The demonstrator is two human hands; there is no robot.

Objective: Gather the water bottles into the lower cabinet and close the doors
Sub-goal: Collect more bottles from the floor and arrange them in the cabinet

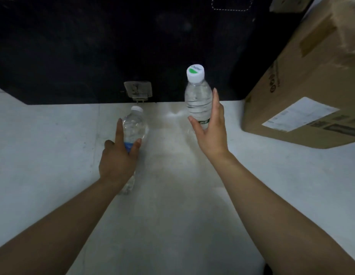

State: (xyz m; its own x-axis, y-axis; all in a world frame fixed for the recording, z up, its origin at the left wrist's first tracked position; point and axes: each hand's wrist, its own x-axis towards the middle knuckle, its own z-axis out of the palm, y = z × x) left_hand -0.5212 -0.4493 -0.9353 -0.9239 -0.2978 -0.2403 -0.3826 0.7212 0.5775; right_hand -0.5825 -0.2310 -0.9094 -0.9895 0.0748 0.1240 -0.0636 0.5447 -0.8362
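the left hand (118,157) grips a blue-label bottle (134,126); at 3 o'clock, the right hand (209,132) grips a green-cap bottle (197,100).

Large brown cardboard box (303,92) with a white printed label, standing on the pale grey floor (43,145) well to the right of the fingers. Small square metal fitting (138,90) set at the lower edge of the dark surface, beyond the fingers.
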